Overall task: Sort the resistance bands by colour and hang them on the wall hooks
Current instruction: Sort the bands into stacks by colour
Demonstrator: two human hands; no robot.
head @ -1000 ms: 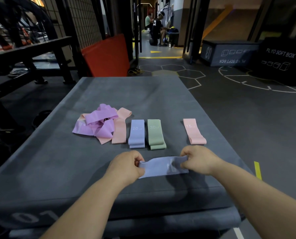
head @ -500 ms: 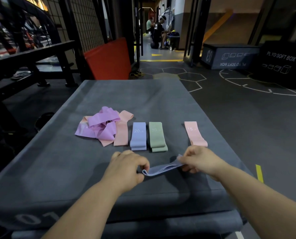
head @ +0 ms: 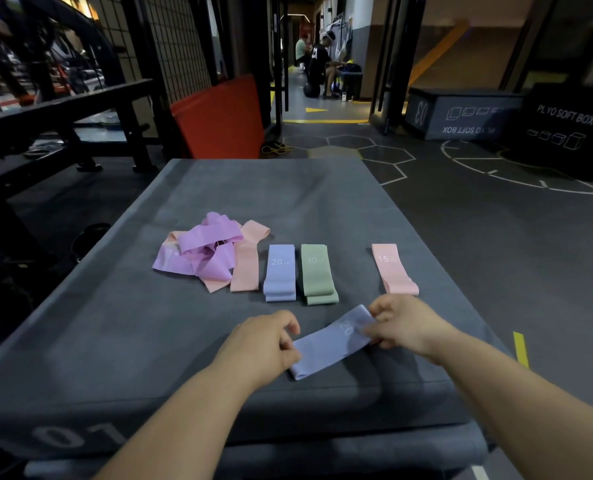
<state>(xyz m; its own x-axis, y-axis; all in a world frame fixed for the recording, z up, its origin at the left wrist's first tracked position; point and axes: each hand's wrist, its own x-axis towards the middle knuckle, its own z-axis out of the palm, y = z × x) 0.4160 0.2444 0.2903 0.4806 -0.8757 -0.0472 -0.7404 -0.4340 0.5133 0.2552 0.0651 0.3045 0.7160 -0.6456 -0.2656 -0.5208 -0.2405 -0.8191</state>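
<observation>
A lavender-blue fabric band (head: 333,342) marked 20 lies slanted near the front of the grey soft box (head: 115,341). My left hand (head: 264,344) pinches its near left end and my right hand (head: 404,323) pinches its far right end. Behind it lie a folded blue band (head: 279,271) marked 20, a green band (head: 317,273) marked 30 and, apart to the right, a pink band (head: 393,268) marked 15. At the left sits a tangle of purple bands (head: 208,252) over peach bands (head: 246,263). No wall hooks are in view.
A red mat (head: 219,119) leans behind the box beside a black wire-grid rack (head: 170,46). Dark plyo boxes (head: 461,112) stand on the floor at the right. A black bench frame (head: 63,109) is at the left. People sit far down the corridor (head: 319,67).
The band, held edge-up between both hands half a second ago, now lies flat and slanted, its right end moved farther away toward the pink band.
</observation>
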